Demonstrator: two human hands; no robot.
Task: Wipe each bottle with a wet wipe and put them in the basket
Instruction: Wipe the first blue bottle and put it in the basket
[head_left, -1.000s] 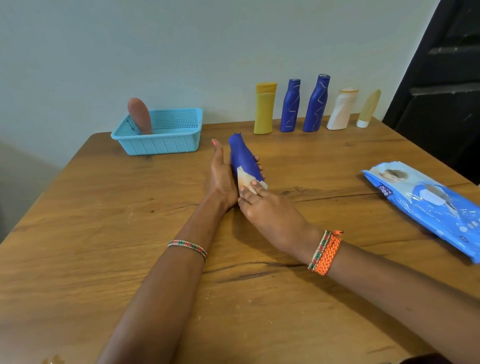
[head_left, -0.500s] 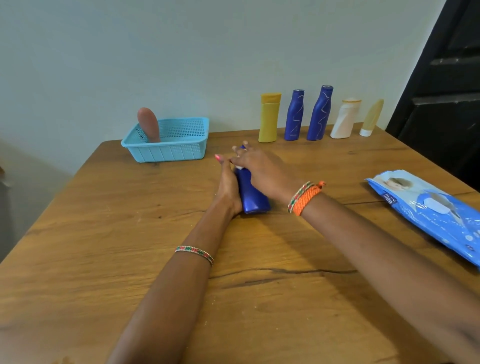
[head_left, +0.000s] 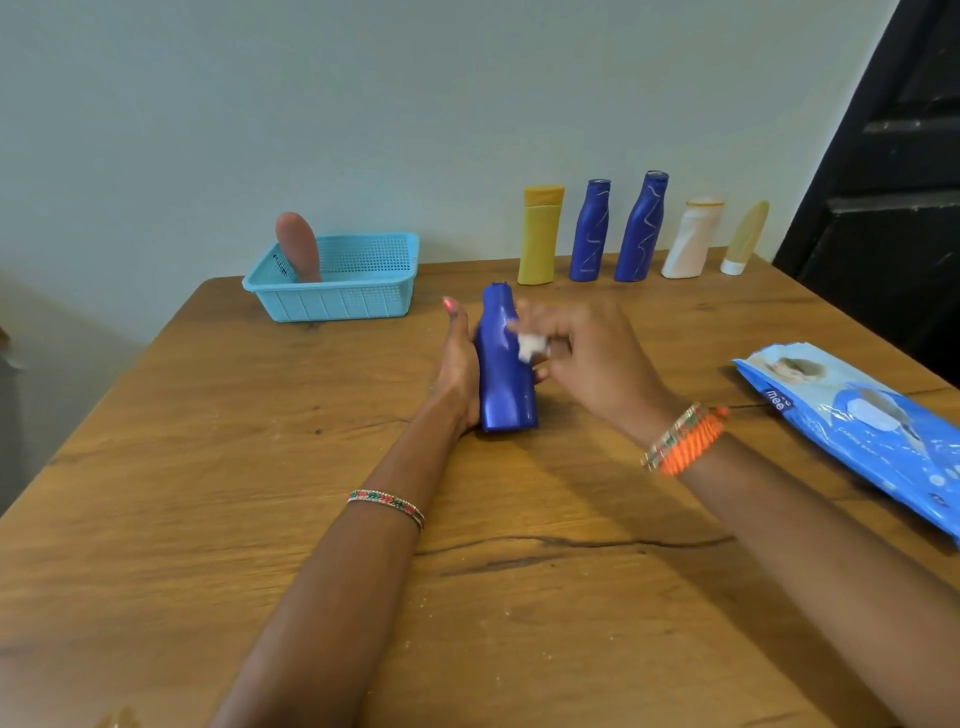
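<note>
**Blue bottle held and wiped at the middle of the table**

Head view: the left hand grips a blue bottle that stands tilted near the middle of the table, fingers wrapped behind it. The right hand, blurred, pinches a small white wipe against the bottle's right side. A light blue basket sits by the far left edge with a brown bottle leaning inside. Five bottles stand in a row along the far edge. A blue wipes pack lies at the right edge.
</note>
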